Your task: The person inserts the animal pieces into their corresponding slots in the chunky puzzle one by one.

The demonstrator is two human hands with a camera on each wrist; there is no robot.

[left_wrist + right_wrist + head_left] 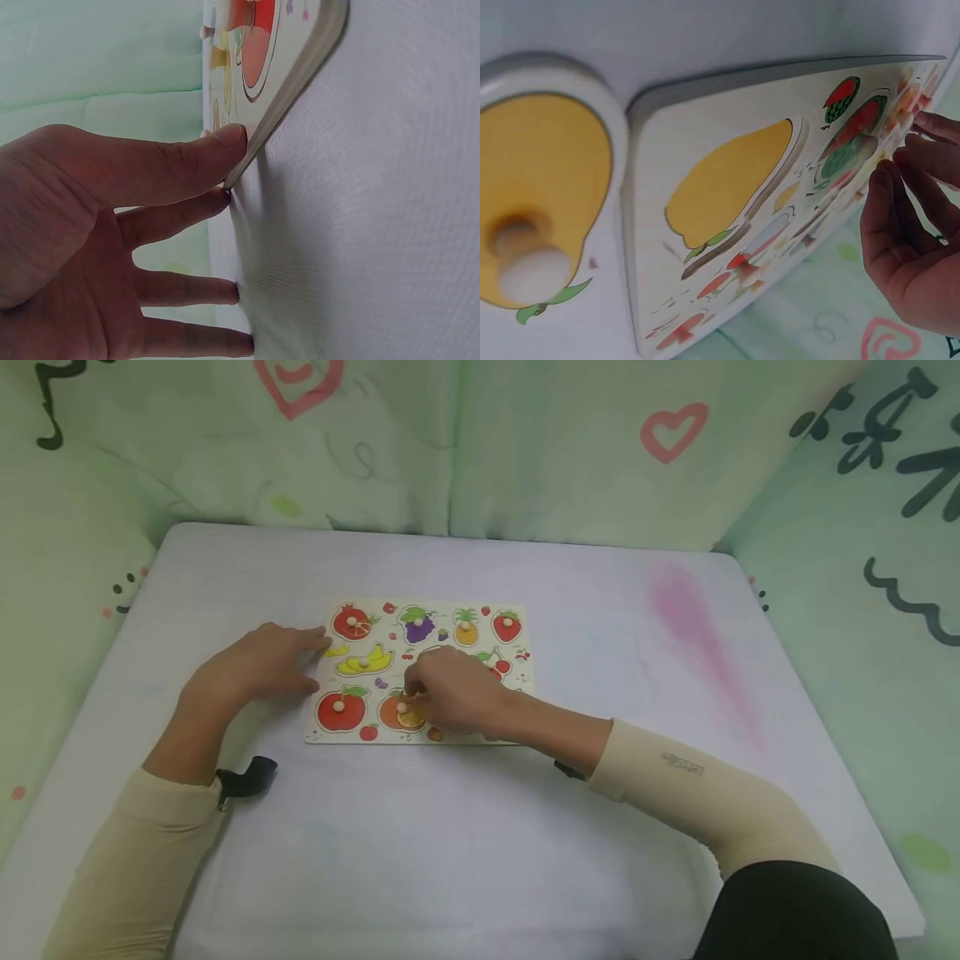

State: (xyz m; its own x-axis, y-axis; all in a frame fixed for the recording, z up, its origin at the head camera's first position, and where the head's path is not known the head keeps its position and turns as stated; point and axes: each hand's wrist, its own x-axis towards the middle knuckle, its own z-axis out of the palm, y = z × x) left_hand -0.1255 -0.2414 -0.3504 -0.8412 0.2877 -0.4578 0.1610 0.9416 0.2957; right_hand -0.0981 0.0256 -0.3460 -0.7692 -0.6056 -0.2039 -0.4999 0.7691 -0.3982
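Observation:
A fruit knob-puzzle board [386, 737] lies flat on the table. My left hand [262, 664] touches its left edge; in the left wrist view the thumb [217, 150] and index fingertip meet the board's edge, the other fingers spread down to the cloth. My right hand [457, 689] is over the board, fingers bent and close together beside the orange piece [392, 714], whose knob shows. Whether the fingertips hold anything is hidden. Beside the board lies a loose yellow mango piece [544, 165] with a white knob; the board's mango recess [727, 184] shows its printed picture.
Pomegranate [351, 622], grape [417, 625], pineapple [466, 628], strawberry [507, 627], banana [363, 662] and apple [341, 712] pieces sit in the board. A pink stain [697, 627] marks the white tablecloth. Pale green curtains [525, 460] stand around the table.

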